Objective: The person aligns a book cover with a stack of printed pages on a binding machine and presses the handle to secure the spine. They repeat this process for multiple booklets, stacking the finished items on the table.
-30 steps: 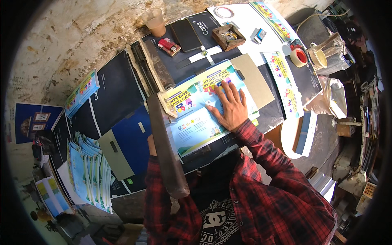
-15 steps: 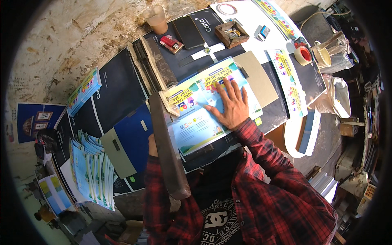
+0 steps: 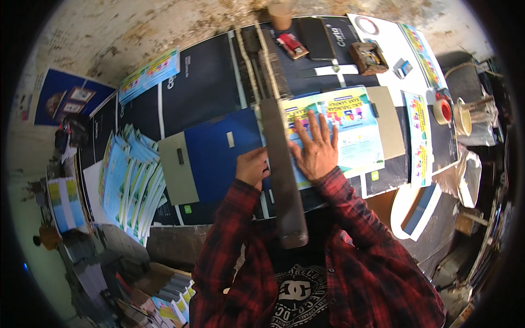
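Note:
My right hand point(image 3: 317, 152) lies flat, fingers spread, on a colourful printed booklet cover point(image 3: 358, 143). Just left of that hand, the long dark arm point(image 3: 285, 191) of a paper cutter crosses the printed sheets and points toward my body. On the arm's other side is my left hand point(image 3: 252, 167), its fingers curled in at the edge of a blue board point(image 3: 216, 158). What those fingers hold, if anything, is hidden by the hand and the arm. A beige board point(image 3: 391, 123) with a small dark block sits under the cover's right side.
Fanned booklets point(image 3: 134, 191) lie at the left, with another stack point(image 3: 150, 76) behind. Along the back are a cup point(image 3: 280, 17), a phone point(image 3: 317, 38), a red lighter point(image 3: 292, 45) and a wooden ashtray point(image 3: 368, 58). Printed strips point(image 3: 418, 139) and a tape roll point(image 3: 442, 111) lie at the right.
The view has shifted, so the table appears farther right. My left hand, mostly hidden behind the cutter arm before, now shows beside it. My right hand has slid left over the cover, closer to the arm.

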Available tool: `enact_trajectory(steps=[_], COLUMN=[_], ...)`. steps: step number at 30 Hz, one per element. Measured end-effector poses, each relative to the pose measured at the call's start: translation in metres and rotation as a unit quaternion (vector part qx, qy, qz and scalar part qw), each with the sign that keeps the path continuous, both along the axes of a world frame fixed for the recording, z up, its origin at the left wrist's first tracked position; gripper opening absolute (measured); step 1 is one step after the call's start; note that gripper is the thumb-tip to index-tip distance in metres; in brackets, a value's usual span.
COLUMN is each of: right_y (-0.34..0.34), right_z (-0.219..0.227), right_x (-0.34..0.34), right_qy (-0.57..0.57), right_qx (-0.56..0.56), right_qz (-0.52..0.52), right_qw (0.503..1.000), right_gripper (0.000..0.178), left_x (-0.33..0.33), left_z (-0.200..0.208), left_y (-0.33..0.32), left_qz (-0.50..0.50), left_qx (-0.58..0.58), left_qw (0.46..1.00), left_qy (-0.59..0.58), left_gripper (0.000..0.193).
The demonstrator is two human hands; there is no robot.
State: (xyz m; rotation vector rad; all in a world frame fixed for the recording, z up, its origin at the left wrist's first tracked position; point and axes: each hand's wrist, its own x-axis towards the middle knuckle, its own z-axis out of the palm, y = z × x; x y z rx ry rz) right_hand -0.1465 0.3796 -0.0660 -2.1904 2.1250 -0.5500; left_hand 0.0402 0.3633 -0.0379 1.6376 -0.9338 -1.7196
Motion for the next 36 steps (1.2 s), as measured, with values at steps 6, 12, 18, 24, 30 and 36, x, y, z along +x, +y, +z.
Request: enact_trajectory(steps=[6, 12, 18, 24, 30, 36], right_y=[-0.001, 0.000, -0.001, -0.007, -0.008, -0.004], right_z=[0.001, -0.007, -0.019, -0.038, -0.038, -0.025], right_x=[-0.004, -0.004, -0.013, -0.019, -0.016, -0.008], right_qy=[0.014, 0.049, 0.038, 0.100, 0.054, 0.032], right_qx=[0.014, -0.006, -0.002, -0.014, -0.025, 0.013], right_qz=[0.004, 0.021, 0.025, 0.044, 0.039, 0.033], right_qw=[1.000, 0.999, 0.999, 0.994, 0.997, 0.999], right_gripper=[0.056, 0.053, 0.059, 0.069, 0.066, 0.063], left_x=[-0.009, -0.025, -0.024, -0.014, 0.002, -0.007], left_z=[-0.030, -0.030, -0.016, -0.042, -0.009, -0.018], left_y=[0.026, 0.072, 0.057, 0.024, 0.010, 0.066], left_qz=[0.030, -0.124, 0.083, 0.152, 0.116, -0.110], left_qx=[-0.234, -0.419, -0.279, -0.146, -0.074, -0.433], left_qw=[0.963, 0.767, 0.945, 0.973, 0.981, 0.788], left_qy=[-0.134, -0.470, -0.152, 0.099, 0.136, -0.425], left_gripper=[0.044, 0.058, 0.065, 0.066, 0.070, 0.060])
